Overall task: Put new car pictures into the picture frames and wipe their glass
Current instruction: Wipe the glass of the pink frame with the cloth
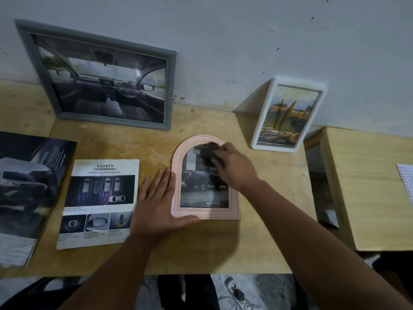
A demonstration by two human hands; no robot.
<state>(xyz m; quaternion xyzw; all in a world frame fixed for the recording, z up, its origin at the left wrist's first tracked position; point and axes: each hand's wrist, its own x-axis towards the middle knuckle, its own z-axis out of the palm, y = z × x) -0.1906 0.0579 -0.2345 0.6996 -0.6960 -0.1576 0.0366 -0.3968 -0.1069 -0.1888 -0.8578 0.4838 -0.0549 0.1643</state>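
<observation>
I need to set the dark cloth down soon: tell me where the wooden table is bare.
Bare wood lies between the pink arched frame and the white frame, and along the near edge. The left, with the safety leaflet, is crowded.

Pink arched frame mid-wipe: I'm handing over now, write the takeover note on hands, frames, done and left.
Left hand lies flat, steadying the pink arched frame at its lower left corner on the table.
Right hand holds a dark cloth on the glass near the arch top.
Done: all three frames hold car pictures; grey frame and white frame lean on the wall.
Left: finish wiping the pink frame's glass; whether the other two are wiped cannot be told.
Safety leaflet lies left.
</observation>
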